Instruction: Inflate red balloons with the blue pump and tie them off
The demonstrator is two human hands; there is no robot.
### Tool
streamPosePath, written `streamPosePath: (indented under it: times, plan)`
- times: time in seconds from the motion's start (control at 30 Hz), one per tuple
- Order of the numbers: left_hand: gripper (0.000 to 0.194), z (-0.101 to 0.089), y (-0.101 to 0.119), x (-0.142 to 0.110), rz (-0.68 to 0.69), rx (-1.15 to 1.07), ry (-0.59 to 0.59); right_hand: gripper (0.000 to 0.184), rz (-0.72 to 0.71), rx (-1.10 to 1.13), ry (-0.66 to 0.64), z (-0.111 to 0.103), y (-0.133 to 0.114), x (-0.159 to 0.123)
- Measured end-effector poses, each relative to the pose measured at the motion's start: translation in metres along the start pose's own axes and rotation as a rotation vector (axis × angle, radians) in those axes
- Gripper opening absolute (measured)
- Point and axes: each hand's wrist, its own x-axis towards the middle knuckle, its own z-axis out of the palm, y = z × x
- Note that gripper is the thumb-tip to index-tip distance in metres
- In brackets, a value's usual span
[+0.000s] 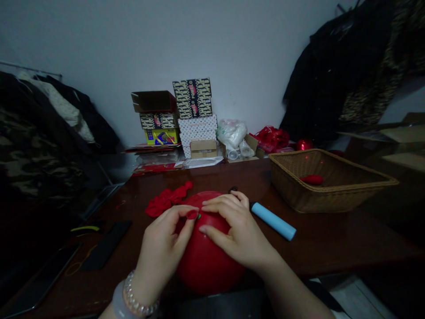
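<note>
A round, inflated red balloon (212, 266) sits at the table's near edge, between my hands. My left hand (162, 243) is closed, its thumb and fingertips pinching the balloon's rolled mouth (191, 215). Beside that pinch a small green spot (199, 216) shows; what it is I cannot make out. Curved over the balloon's upper right side, my right hand (235, 226) grips it near the neck, thumb apart from the fingers. Behind my left hand lies a pile of limp red balloons (168, 199). A light blue cylinder (274, 220), perhaps a pump, lies right of my right hand.
A wicker basket (332, 190) at the right holds a red item (312, 179). Stacked boxes (197, 133) and plastic bags (232, 133) line the wall. At the left lie a phone (43, 279), a black flat object (106, 246) and a yellow-edged tool (85, 229).
</note>
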Motion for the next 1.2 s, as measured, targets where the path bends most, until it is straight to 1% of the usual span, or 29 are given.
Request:
streamPosePath:
  times: [0.1, 0.2, 0.3, 0.33, 0.37, 0.43, 0.5, 0.63, 0.77, 0.87, 0.93, 1.0, 1.1, 1.2]
  plan:
    - [0.007, -0.002, -0.011, -0.001, 0.0, 0.11, 0.029, 0.038, 0.009, -0.018, -0.038, -0.003, 0.003, 0.0]
    - [0.007, -0.004, -0.023, -0.002, -0.045, 0.175, 0.043, 0.042, 0.026, -0.076, -0.077, -0.007, 0.007, 0.0]
    - [0.021, -0.006, -0.034, -0.003, -0.183, 0.159, 0.094, 0.056, 0.037, -0.127, -0.109, -0.009, 0.011, -0.001]
    - [0.026, -0.006, -0.037, -0.003, -0.212, 0.138, 0.108, 0.062, 0.04, -0.137, -0.129, -0.009, 0.012, -0.002]
    - [0.027, -0.007, -0.04, -0.003, -0.211, 0.116, 0.11, 0.067, 0.04, -0.142, -0.15, -0.009, 0.014, -0.002]
    - [0.022, -0.009, -0.044, -0.004, -0.145, 0.082, 0.084, 0.072, 0.033, -0.141, -0.185, -0.007, 0.017, -0.002]
    - [0.02, -0.012, -0.048, -0.004, -0.081, 0.065, 0.045, 0.072, 0.024, -0.129, -0.193, -0.004, 0.02, -0.002]
    - [0.023, -0.023, -0.054, -0.005, -0.089, 0.034, -0.034, 0.071, 0.017, -0.099, -0.19, 0.0, 0.023, 0.0]
    - [0.024, -0.038, -0.058, -0.006, -0.039, 0.008, -0.152, 0.07, 0.011, -0.076, -0.206, 0.002, 0.021, 0.001]
    - [0.022, -0.045, -0.06, -0.008, -0.015, 0.049, -0.169, 0.069, 0.001, -0.065, -0.219, 0.005, 0.016, 0.001]
    - [0.019, -0.049, -0.063, -0.01, -0.011, 0.088, -0.146, 0.069, -0.011, -0.062, -0.235, 0.007, 0.012, 0.001]
    - [0.018, -0.052, -0.066, -0.013, -0.019, 0.12, -0.11, 0.074, -0.018, -0.062, -0.249, 0.008, 0.011, 0.001]
    - [0.019, -0.056, -0.074, -0.018, -0.067, 0.148, -0.023, 0.095, 0.008, -0.073, -0.236, 0.007, 0.017, 0.0]
    - [0.025, -0.059, -0.085, -0.021, -0.175, 0.147, 0.114, 0.116, 0.061, -0.086, -0.214, 0.002, 0.03, -0.002]
